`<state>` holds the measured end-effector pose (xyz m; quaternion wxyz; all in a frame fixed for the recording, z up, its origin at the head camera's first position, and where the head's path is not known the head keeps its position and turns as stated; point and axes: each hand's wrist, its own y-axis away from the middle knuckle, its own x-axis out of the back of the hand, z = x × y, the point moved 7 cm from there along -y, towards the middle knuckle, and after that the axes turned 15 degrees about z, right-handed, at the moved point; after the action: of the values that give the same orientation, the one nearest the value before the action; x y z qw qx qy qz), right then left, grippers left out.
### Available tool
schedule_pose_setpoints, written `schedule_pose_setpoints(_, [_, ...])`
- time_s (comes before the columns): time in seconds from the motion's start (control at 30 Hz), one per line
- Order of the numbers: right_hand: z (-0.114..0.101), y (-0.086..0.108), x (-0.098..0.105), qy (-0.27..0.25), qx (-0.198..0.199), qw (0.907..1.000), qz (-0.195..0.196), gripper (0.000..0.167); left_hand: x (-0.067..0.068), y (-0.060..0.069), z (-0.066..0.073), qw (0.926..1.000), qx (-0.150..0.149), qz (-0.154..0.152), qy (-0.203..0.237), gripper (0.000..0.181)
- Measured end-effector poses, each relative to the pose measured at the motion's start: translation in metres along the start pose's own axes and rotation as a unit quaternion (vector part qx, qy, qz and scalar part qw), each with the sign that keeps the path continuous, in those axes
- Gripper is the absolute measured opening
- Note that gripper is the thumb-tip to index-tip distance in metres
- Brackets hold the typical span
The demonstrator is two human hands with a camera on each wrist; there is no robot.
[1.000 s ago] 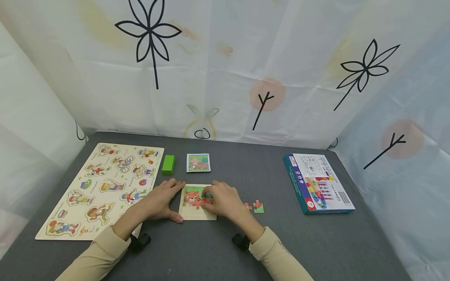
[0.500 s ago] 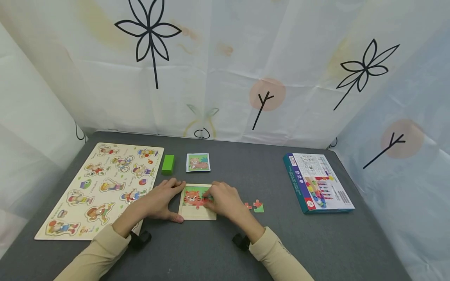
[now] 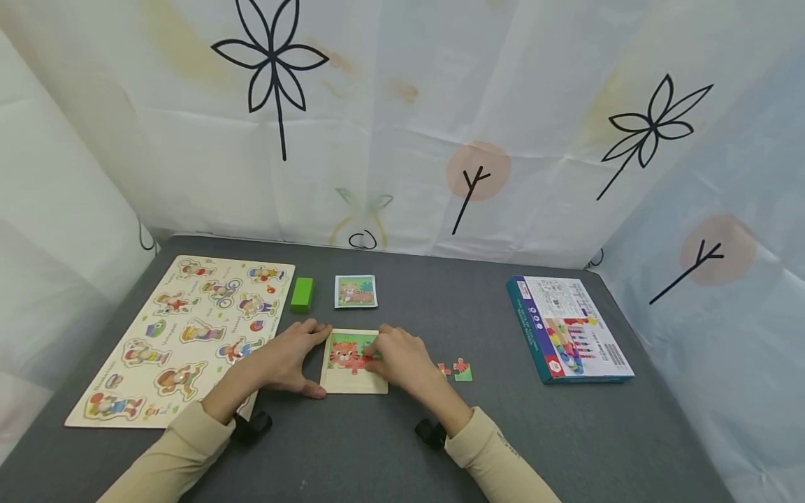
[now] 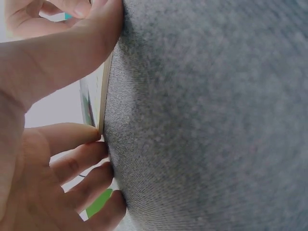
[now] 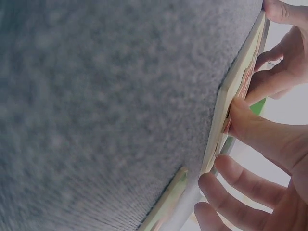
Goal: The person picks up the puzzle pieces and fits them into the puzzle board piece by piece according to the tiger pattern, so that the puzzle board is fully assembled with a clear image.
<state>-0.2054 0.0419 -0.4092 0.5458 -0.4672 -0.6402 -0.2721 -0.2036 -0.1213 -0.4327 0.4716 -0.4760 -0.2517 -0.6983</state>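
Note:
A small wooden puzzle board (image 3: 344,383) lies before me, a red tiger picture (image 3: 344,355) on a green ground filling its upper part and bare wood below. My left hand (image 3: 291,360) holds the board's left side, thumb at the near corner and index finger at the far one. Over the right part of the picture, my right hand (image 3: 402,358) has its thumb on a slightly raised puzzle piece (image 5: 226,126); its fingers mostly hide that piece in the head view. Two loose puzzle pieces lie right of this hand, one partly covered, the other (image 3: 463,371) green and red.
A picture card (image 3: 355,291) and a green block (image 3: 302,295) lie beyond the board. On the left is a large peg puzzle board (image 3: 179,318), partly under my left forearm. A flat box (image 3: 585,335) lies on the right of the grey table (image 3: 490,454).
My right thumb and fingers have shifted slightly over the right part of the picture. My left hand stays at the board's edge. The head view has tilted a little.

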Motion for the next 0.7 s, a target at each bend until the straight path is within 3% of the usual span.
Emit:
schedule_pose_setpoints(0.27, [0.0002,0.0004,-0.0007,-0.001,0.000,1.0000,-0.001,0.026,0.0025,-0.0006,0.0006,0.9997,-0.011,0.020,-0.009,0.108])
schedule_pose_setpoints(0.53, [-0.0023,0.0012,-0.0013,0.008,0.007,0.9999,-0.003,0.014,0.0023,-0.0015,0.0005,0.9998,-0.007,0.018,-0.005,0.107])
schedule_pose_setpoints(0.7, [-0.0006,0.0010,0.0025,0.003,0.007,1.0000,0.001,0.021,0.0025,-0.0015,0.0000,0.9998,-0.007,0.020,-0.003,0.107])
